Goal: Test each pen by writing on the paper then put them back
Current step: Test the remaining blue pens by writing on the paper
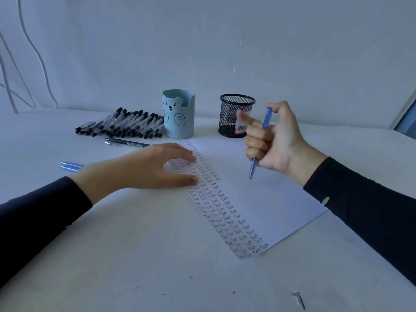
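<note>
A white paper (265,194) lies on the table, its left strip filled with rows of the word "Test". My left hand (144,165) rests flat on the paper's left edge, fingers straight. My right hand (270,138) grips a blue pen (266,119) upright above the paper, tip down and off the sheet, index finger stretched out. A pile of several black-capped pens (121,126) lies at the back left. Two blue pens (71,165) lie left of my left wrist. A dark pen (128,142) and a smaller one lie behind my left hand.
A light blue bear-faced pen cup (179,115) stands behind the paper. A black mesh pen holder (231,115) with a labelled item inside stands to its right. A small dark screw-like object (299,299) lies near the table's front edge. A wall closes the back.
</note>
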A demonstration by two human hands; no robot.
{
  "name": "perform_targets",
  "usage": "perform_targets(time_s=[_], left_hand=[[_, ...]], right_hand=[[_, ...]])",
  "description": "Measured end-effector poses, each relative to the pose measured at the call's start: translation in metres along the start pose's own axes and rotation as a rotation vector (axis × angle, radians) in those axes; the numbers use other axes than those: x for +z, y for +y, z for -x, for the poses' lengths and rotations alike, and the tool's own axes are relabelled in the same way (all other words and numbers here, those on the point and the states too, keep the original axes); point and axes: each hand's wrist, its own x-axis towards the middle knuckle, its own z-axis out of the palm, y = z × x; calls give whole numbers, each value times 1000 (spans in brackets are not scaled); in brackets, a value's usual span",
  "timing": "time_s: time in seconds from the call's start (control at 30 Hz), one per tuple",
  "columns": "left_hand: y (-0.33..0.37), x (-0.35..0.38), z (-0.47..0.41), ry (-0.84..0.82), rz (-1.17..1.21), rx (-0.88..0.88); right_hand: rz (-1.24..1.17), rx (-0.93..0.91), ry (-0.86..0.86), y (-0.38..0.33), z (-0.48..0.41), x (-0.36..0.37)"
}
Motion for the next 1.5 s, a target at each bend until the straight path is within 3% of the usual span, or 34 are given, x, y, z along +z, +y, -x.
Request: perform_targets(time_s=[0.2, 0.33, 0.47, 0.6, 0.77, 0.93, 1.13, 1.27, 1.5], left_hand=[[2, -1, 0, -2, 8, -1], [0, 0, 0, -6, 12, 1], [3, -1, 1, -9, 10, -4], [4, -1, 1, -19, -3, -5], [4, -1, 0, -24, -14, -2], [5, -1, -1, -28, -24, -3], [2, -1, -1, -41, -22, -5], [2, 0, -1, -32, -21, 3], [0, 1, -2, -34, -28, 1]], right_hand=[[116, -81, 54, 1, 0, 8], [133, -39, -52, 8, 0, 8], [557, -54, -49, 4, 3, 10], [613, -67, -152, 21, 4, 10], [865, -298, 30, 46, 5, 3], [1056, -483, 91, 58, 5, 8], [889, -488, 137, 57, 4, 10], [944, -406, 9, 58, 6, 14], [1045, -431, 40, 59, 6, 12]])
